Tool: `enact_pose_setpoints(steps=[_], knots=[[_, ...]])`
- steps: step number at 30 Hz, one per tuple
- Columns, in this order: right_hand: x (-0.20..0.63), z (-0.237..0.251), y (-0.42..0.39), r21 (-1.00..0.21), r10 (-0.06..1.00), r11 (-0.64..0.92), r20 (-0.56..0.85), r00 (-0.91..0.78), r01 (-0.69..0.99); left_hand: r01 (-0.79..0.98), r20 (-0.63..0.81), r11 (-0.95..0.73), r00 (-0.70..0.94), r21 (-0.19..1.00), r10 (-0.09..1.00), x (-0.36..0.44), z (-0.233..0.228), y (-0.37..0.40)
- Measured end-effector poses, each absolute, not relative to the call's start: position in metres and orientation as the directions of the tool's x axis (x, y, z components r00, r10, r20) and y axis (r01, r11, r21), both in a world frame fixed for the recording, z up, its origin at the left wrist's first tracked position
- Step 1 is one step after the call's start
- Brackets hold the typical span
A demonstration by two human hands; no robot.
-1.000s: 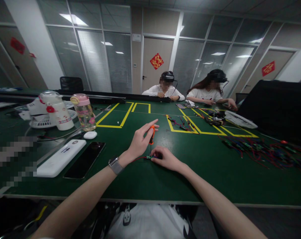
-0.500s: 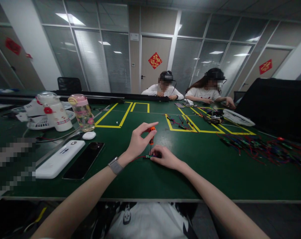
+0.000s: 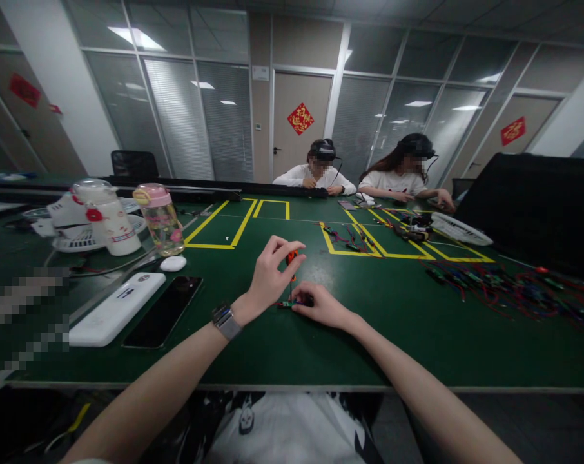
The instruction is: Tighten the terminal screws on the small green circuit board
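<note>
An orange-handled screwdriver [image 3: 292, 259] stands nearly upright, its handle between the thumb and fingers of my left hand [image 3: 271, 270]. Its thin shaft reaches down to a small green circuit board [image 3: 286, 304] on the table. My right hand [image 3: 323, 305] rests on the tabletop, fingers closed on the right end of that board, and covers part of it. Dark parts of the board show among the right fingers. A watch is on my left wrist.
A black phone [image 3: 164, 312], a white power bank [image 3: 118, 309] and a pink-lidded bottle [image 3: 159, 219] stand to the left. Tangled wired boards [image 3: 505, 290] lie at the right, more inside yellow tape outlines [image 3: 357, 253]. Two people sit across the table.
My left hand has turned slightly around the screwdriver handle, with its fingers shifted and the wrist rolled. The right hand and the board stay in place.
</note>
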State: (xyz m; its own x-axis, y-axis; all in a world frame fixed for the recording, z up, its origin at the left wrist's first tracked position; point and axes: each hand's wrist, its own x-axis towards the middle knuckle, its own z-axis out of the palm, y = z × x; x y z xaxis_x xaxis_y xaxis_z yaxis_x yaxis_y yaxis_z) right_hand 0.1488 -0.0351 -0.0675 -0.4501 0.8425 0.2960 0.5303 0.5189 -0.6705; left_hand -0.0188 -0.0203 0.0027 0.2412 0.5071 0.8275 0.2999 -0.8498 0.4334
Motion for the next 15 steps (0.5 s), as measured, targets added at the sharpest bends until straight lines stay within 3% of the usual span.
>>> enact_pose_setpoints(steps=[6, 12, 15], knots=[[0.1495, -0.0673, -0.035, -0.684, 0.846, 0.507, 0.279, -0.455, 0.524, 0.133, 0.782, -0.844, 0.326, 0.519, 0.532, -0.0161, 0.0007, -0.0223], [0.1492, -0.0667, -0.0354, -0.702, 0.857, 0.486, 0.266, -0.441, 0.521, 0.238, 0.812, -0.84, 0.23, 0.487, 0.536, -0.0172, 0.0016, -0.0228], [0.1492, -0.0661, -0.0356, -0.688, 0.85, 0.5, 0.272, -0.451, 0.527, 0.174, 0.772, -0.821, 0.279, 0.544, 0.571, -0.0172, 0.0013, -0.0219]])
